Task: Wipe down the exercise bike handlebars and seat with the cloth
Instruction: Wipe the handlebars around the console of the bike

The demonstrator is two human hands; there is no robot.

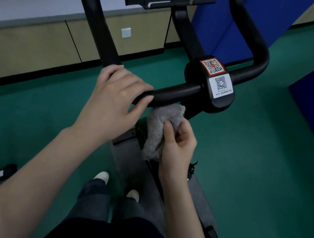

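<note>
Handlebar stage, judged early to mid; seat not in view, presumably not yet wiped. Steadying with left grip (115, 98), fingers curled over the left bend of the handlebars (175, 92). Bunching the grey cloth (159, 127) in right grip (177, 147), thumb pinching it against the fingers. Cloth's top edge right at the underside of the crossbar, between left grip and the clamp carrying QR labels (215, 78); contact probable, not certain. Next, probably: press cloth up round the crossbar, drag sideways, then shift left grip to free the covered bend.
</note>
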